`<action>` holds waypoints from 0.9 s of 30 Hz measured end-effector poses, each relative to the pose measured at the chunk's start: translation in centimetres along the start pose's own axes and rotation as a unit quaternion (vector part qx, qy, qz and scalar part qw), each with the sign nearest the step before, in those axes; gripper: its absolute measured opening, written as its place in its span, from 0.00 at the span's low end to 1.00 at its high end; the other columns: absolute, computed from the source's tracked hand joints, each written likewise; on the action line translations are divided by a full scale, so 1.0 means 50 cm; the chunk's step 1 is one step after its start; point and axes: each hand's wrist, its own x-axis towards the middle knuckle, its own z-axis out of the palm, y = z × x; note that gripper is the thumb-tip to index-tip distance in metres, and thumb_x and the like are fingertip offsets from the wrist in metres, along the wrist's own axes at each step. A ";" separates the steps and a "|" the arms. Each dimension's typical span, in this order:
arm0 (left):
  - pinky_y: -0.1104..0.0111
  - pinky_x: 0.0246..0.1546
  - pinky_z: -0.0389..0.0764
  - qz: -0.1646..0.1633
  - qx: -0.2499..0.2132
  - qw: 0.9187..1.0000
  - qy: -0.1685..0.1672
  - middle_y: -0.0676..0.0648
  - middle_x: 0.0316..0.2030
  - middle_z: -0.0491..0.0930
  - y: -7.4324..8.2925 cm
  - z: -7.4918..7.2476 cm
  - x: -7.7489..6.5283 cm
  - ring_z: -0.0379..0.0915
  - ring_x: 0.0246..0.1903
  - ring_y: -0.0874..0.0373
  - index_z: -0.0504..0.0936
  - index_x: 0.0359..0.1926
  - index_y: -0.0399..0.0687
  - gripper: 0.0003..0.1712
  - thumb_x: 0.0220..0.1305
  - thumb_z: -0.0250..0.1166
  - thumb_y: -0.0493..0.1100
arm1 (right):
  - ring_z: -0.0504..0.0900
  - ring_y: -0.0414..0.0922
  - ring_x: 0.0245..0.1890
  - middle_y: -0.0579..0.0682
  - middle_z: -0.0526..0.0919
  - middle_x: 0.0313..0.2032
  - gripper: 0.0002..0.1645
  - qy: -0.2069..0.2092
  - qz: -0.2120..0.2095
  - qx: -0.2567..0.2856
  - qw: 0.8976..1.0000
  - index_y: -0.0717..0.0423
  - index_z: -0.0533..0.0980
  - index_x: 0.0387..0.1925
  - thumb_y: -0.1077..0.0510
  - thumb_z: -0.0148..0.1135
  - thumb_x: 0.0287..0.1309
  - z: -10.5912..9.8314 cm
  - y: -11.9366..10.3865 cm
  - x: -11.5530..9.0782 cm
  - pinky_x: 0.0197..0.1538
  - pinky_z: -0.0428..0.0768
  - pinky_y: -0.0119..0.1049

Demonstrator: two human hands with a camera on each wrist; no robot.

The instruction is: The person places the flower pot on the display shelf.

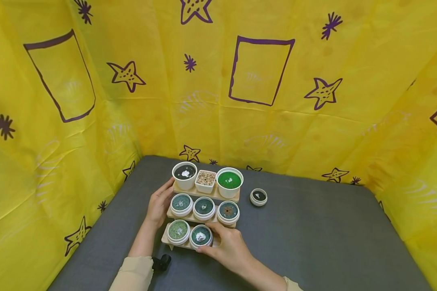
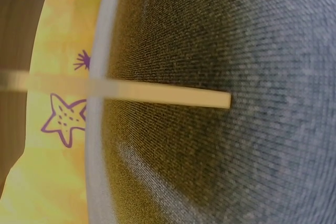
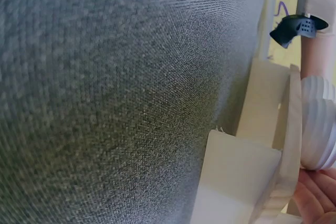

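Note:
A three-tier wooden stand [image 1: 212,195] holds several white pots with coloured contents. At its left side, my left hand [image 1: 160,204] rests its extended fingers against the top shelf. In the left wrist view a pale wooden bar [image 2: 173,94] crosses above grey fabric, but the hand is out of frame. With thumb and fingers, my right hand [image 1: 229,246] grips a small white jar [image 1: 201,236] of dark teal content with a white patch, on the bottom tier. The right wrist view shows that hand's fingers [image 3: 314,195] beside ribbed white jars [image 3: 317,129].
A small white jar with black content [image 1: 258,197] sits on the grey tabletop [image 1: 313,226], right of the stand. Yellow cloth walls [image 1: 211,121] with purple drawings enclose the table's back and sides. A black wrist device [image 1: 162,262] is below the left forearm.

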 end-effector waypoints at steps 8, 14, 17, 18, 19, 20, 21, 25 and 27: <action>0.81 0.55 0.76 0.004 -0.005 1.000 0.000 0.72 0.50 0.80 -0.001 -0.001 -0.002 0.77 0.50 0.76 0.72 0.64 0.53 0.21 0.74 0.50 0.36 | 0.87 0.37 0.45 0.42 0.89 0.46 0.37 0.004 -0.001 -0.001 1.000 0.48 0.80 0.52 0.41 0.81 0.38 -0.004 0.001 -0.002 0.47 0.84 0.32; 0.81 0.55 0.76 0.001 -0.002 1.000 -0.002 0.72 0.49 0.80 0.000 0.000 -0.001 0.78 0.50 0.75 0.70 0.67 0.49 0.23 0.74 0.51 0.37 | 0.87 0.38 0.45 0.44 0.89 0.46 0.36 0.007 -0.016 0.002 1.000 0.49 0.80 0.52 0.42 0.80 0.40 -0.016 0.000 -0.002 0.47 0.84 0.31; 0.81 0.55 0.76 0.000 -0.001 1.000 -0.001 0.72 0.49 0.80 0.000 0.000 0.000 0.77 0.50 0.76 0.65 0.71 0.40 0.26 0.74 0.50 0.37 | 0.88 0.38 0.43 0.44 0.89 0.44 0.36 0.011 -0.034 -0.006 0.999 0.50 0.81 0.52 0.42 0.80 0.40 -0.023 0.000 -0.002 0.45 0.84 0.28; 0.81 0.55 0.76 0.000 -0.001 1.000 -0.001 0.72 0.49 0.80 0.000 0.000 0.001 0.77 0.50 0.76 0.64 0.71 0.39 0.27 0.74 0.50 0.37 | 0.88 0.38 0.42 0.44 0.89 0.44 0.35 0.013 -0.041 -0.009 0.999 0.50 0.81 0.51 0.42 0.80 0.40 -0.025 0.000 -0.002 0.45 0.84 0.27; 0.81 0.55 0.76 0.000 -0.001 1.000 -0.001 0.72 0.49 0.80 0.000 0.000 0.001 0.77 0.50 0.76 0.64 0.71 0.39 0.26 0.74 0.50 0.37 | 0.88 0.38 0.41 0.44 0.90 0.43 0.35 0.015 -0.046 -0.012 0.999 0.50 0.81 0.51 0.42 0.80 0.40 -0.027 0.001 -0.002 0.44 0.83 0.26; 0.81 0.55 0.76 0.000 -0.002 1.000 0.000 0.72 0.49 0.80 0.000 0.000 0.001 0.77 0.50 0.76 0.65 0.70 0.41 0.26 0.74 0.50 0.37 | 0.88 0.38 0.40 0.44 0.90 0.43 0.34 0.017 -0.050 -0.011 0.999 0.50 0.81 0.50 0.43 0.80 0.40 -0.029 0.002 -0.003 0.43 0.83 0.25; 0.81 0.55 0.76 0.000 -0.002 1.000 0.000 0.72 0.49 0.80 0.000 0.000 0.001 0.77 0.50 0.76 0.66 0.70 0.43 0.25 0.74 0.50 0.37 | 0.89 0.38 0.40 0.44 0.90 0.42 0.33 0.019 -0.055 -0.013 0.998 0.50 0.81 0.50 0.43 0.80 0.40 -0.030 0.003 -0.004 0.43 0.83 0.25; 0.81 0.55 0.76 -0.001 -0.002 1.000 0.000 0.72 0.49 0.80 0.000 0.000 0.000 0.78 0.50 0.75 0.71 0.65 0.51 0.22 0.74 0.50 0.37 | 0.88 0.36 0.38 0.44 0.90 0.40 0.29 0.026 -0.063 -0.011 0.998 0.50 0.83 0.47 0.44 0.80 0.41 -0.038 0.011 -0.009 0.42 0.82 0.22; 0.81 0.55 0.76 -0.001 -0.002 1.000 0.000 0.72 0.49 0.80 0.000 0.000 -0.001 0.78 0.50 0.75 0.73 0.63 0.54 0.20 0.74 0.50 0.37 | 0.88 0.35 0.37 0.44 0.91 0.38 0.27 0.033 -0.072 -0.013 0.997 0.50 0.84 0.44 0.44 0.79 0.42 -0.041 0.016 -0.011 0.41 0.82 0.21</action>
